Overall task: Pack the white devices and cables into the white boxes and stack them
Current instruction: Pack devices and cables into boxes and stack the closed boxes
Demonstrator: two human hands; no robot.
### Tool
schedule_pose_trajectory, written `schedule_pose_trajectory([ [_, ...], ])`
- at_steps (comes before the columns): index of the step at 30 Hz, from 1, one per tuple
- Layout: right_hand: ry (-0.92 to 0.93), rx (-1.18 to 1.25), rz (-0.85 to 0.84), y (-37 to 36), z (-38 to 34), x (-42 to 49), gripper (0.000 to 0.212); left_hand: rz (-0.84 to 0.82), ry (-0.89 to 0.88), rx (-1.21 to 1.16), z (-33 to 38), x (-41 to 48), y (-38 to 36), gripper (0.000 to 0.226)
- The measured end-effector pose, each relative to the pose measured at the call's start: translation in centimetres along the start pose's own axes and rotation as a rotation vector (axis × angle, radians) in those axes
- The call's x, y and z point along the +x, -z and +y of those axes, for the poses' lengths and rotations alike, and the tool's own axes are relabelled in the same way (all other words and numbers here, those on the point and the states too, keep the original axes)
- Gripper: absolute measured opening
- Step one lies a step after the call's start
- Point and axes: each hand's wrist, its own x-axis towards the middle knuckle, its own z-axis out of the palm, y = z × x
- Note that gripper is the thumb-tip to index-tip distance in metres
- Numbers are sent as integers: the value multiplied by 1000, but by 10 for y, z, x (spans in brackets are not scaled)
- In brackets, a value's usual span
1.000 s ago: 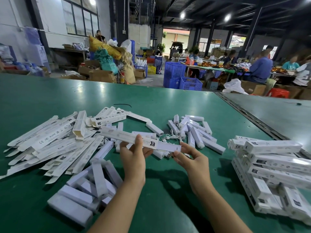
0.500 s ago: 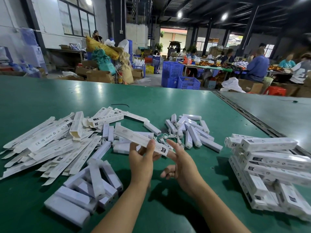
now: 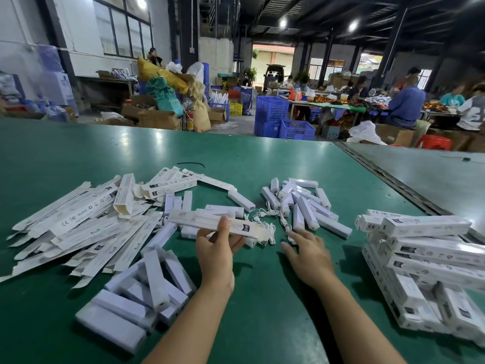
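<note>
Green table (image 3: 78, 153), blue crates (image 3: 273, 114), wall windows (image 3: 123, 30), ceiling lamps (image 3: 353, 25)

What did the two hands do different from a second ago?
The right hand let go of the white box and dropped toward the cables. The left hand alone keeps its grip on the box. The flat box pile and the stacked boxes stayed put.

The green table (image 3: 262, 306) is showing a smooth, glossy top that is throwing back the ceiling lights, while the white box (image 3: 189, 219) and the flat boxes (image 3: 78, 227) are looking like thin matt card with dark print. The devices (image 3: 304, 214) are gleaming as smooth white plastic, the cables (image 3: 262, 214) are looking like soft plastic, and the blue crates (image 3: 270, 111) are showing moulded plastic lattice beside brown cardboard cartons (image 3: 157, 119)
</note>
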Motion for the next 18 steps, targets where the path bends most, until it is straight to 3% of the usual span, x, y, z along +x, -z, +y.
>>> schedule_pose_trajectory([
  [2,33,-76,-15,0,-5,-1,36,8,8,0,0,2,1,11],
  [6,19,89,88,10,-7,-3,20,21,23,5,0,4,3,16],
  [14,228,462,-34,12,-10,-14,43,39,40,7,1,10,5,20],
  [18,276,730,-82,14,-16,-19,52,16,142,-70,1,10,2,26],
])
